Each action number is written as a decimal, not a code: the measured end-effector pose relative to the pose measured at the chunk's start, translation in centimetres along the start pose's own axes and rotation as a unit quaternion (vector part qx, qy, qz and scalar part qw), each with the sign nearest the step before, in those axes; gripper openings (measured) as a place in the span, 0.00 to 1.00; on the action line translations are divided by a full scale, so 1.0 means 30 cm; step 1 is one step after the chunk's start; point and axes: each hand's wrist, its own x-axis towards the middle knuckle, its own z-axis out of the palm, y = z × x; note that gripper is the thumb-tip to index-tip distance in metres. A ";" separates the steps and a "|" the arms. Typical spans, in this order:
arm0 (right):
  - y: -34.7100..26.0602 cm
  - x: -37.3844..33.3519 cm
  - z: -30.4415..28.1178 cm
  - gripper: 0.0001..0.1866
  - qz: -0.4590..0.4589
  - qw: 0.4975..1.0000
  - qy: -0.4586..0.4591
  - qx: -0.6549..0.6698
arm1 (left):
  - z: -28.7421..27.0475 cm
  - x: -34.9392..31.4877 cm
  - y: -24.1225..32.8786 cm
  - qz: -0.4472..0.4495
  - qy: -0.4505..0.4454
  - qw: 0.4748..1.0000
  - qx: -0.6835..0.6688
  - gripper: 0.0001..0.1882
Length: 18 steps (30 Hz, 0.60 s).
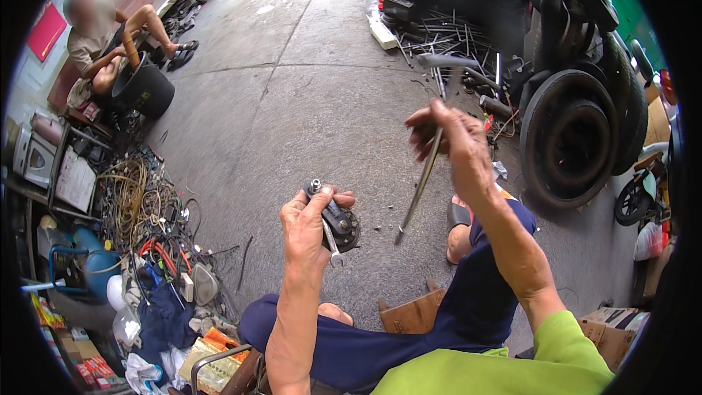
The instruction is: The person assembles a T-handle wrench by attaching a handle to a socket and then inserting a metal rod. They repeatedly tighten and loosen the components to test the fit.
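My left hand (306,221) is closed around a dark metal mechanical part (338,218) with a round, bolted plate on its right side. A silver open-end wrench (333,243) lies along this part, its jaw pointing down below my fingers. A small shiny round end (316,184) sticks up above my thumb. To the right and higher, my raised right hand (455,139) grips a long metal rod (420,189). The rod slants down and left, its lower tip apart from the left hand's part. A blurred crosswise grey piece (444,61) shows at its top.
Small nuts (390,227) lie on the concrete floor. A brown wooden stool (413,312) stands between my legs. Tangled cables (139,197) are heaped at left, tires (569,139) and metal rods (457,33) at right. A person sits far left by a black bucket (144,86).
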 end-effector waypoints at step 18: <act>-0.018 0.006 -0.153 0.23 -0.077 0.976 0.110 0.170 | 0.002 -0.020 -0.002 0.165 0.067 0.932 0.316 0.08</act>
